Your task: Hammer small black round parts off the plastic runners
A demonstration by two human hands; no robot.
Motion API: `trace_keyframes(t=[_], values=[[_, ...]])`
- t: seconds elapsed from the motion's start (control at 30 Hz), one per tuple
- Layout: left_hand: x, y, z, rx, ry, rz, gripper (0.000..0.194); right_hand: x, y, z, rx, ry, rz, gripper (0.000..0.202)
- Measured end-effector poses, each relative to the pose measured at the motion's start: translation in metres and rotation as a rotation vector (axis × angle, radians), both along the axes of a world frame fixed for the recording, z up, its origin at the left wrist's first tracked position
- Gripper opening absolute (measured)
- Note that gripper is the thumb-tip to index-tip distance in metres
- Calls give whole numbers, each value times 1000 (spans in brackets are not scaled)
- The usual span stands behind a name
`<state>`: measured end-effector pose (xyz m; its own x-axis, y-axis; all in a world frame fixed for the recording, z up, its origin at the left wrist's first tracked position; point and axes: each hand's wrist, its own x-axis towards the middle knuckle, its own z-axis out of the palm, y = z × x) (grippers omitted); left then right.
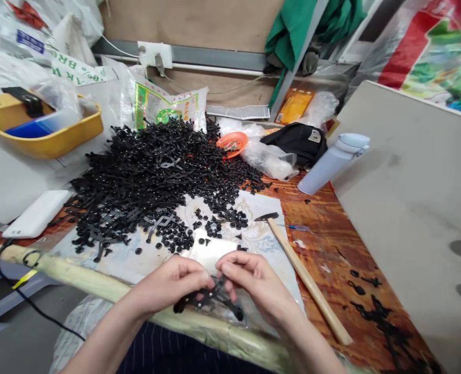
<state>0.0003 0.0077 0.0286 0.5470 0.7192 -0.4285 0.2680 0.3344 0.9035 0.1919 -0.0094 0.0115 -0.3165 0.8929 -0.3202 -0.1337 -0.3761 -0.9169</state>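
Observation:
Both hands are close together at the table's front edge. My left hand (181, 283) is closed, thumb against fingers, on a black molded plastic part (210, 298) with branching arms and small light dots. Pinched on the same part's right side is my right hand (249, 278); its fingertips partly hide the piece. Just beyond the hands lies a pale, shiny block or sheet (212, 248) with a few small black pieces on it. Past that spreads a large heap of similar black plastic parts (152, 171), with loose round black pieces (171, 236) at its near side.
A hammer (308, 285) with a wooden handle lies right of the hands. A light blue bottle (331, 163) stands behind it. More black pieces (382, 317) lie at front right. A yellow basket (47, 143) and a white power bank-like box (37, 214) are at left.

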Motion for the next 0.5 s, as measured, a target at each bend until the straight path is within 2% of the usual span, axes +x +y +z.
trace_keyframes(t=[0.07, 0.13, 0.23, 0.3, 0.5], values=[[-10, -6, -3, -56, -136, 227, 38, 5, 0, -2, -41, 107, -64, 32], [-17, -15, -8, -132, -288, 366, 45, 9, 0, -4, -57, 174, -117, 30], [-24, -29, -14, -269, -478, 415, 48, 8, 0, -7, -55, 193, -164, 28], [-28, -38, -15, -305, -555, 460, 44, 3, -1, -9, -63, 181, -173, 28], [-43, -59, -15, -236, -549, 594, 22, -27, -7, -13, -28, 105, -102, 30]])
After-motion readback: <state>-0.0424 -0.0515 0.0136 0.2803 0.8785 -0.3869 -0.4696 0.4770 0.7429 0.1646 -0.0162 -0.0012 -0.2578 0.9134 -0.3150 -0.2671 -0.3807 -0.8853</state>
